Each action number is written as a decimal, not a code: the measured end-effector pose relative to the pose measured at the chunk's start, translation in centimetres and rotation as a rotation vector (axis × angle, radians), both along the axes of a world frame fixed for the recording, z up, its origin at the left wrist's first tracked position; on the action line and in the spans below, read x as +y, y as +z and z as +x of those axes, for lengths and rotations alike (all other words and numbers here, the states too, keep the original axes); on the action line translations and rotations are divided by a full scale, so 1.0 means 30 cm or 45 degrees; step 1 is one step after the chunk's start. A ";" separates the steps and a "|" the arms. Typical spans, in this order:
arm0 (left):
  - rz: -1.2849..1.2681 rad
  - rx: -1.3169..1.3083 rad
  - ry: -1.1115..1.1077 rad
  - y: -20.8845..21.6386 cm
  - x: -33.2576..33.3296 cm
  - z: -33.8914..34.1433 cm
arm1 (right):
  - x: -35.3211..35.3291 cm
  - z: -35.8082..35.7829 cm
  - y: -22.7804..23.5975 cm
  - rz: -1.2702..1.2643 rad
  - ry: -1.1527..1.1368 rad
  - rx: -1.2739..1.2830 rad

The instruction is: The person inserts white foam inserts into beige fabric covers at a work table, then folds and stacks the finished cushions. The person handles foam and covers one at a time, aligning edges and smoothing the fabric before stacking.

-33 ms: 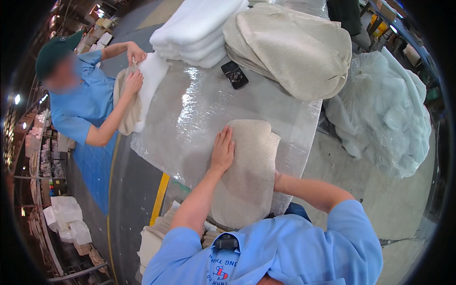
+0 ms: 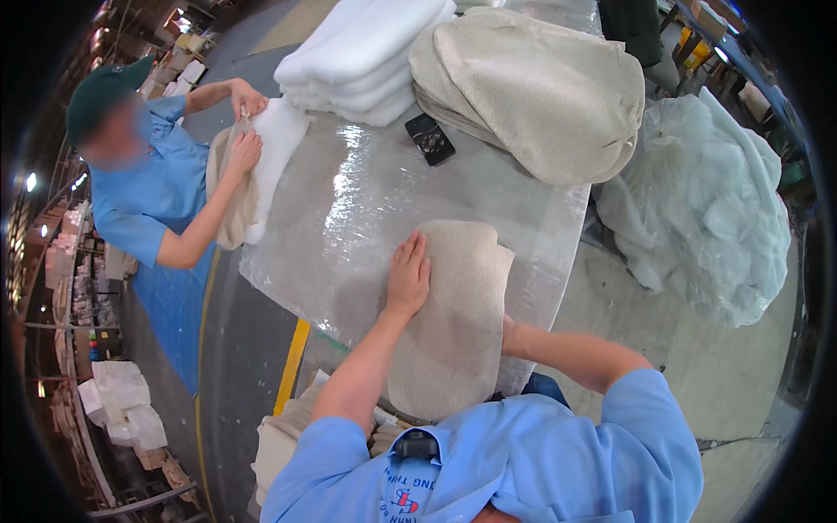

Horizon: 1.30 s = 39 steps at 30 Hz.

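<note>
While the left hand (image 2: pixel 408 277) lies flat on a beige fabric cover (image 2: pixel 458 322), fingers spread.
Right hand is hidden beneath that cover's edge, grip unclear, on the plastic-wrapped table (image 2: pixel 349 209).

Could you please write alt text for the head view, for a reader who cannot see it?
A person's left hand presses flat on a beige fabric cover on a plastic-wrapped table; the right hand is hidden under the cover. A co-worker at left handles white foam.
</note>
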State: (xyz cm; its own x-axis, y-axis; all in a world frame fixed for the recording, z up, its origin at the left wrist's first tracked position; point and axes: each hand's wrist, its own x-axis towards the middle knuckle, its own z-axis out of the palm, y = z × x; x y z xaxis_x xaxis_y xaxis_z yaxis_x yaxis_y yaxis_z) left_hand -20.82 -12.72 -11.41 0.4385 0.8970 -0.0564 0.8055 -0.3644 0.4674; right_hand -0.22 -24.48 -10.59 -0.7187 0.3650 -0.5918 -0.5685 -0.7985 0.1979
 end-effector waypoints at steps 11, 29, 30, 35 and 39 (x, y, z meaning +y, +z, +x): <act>0.048 -0.047 -0.043 -0.016 0.065 0.086 | 0.004 0.048 -0.018 0.171 0.029 -0.047; 0.105 -0.178 -0.108 0.008 0.133 0.142 | 0.132 0.017 -0.176 0.184 -0.609 0.175; 0.116 -0.151 -0.108 0.004 0.131 0.141 | 0.133 0.011 -0.181 0.161 -0.708 0.169; 0.132 -0.097 -0.098 -0.008 0.112 0.136 | 0.120 -0.025 -0.157 0.039 -1.086 0.073; 0.139 -0.068 -0.119 0.009 0.125 0.175 | 0.075 -0.006 -0.244 0.086 -1.388 1.165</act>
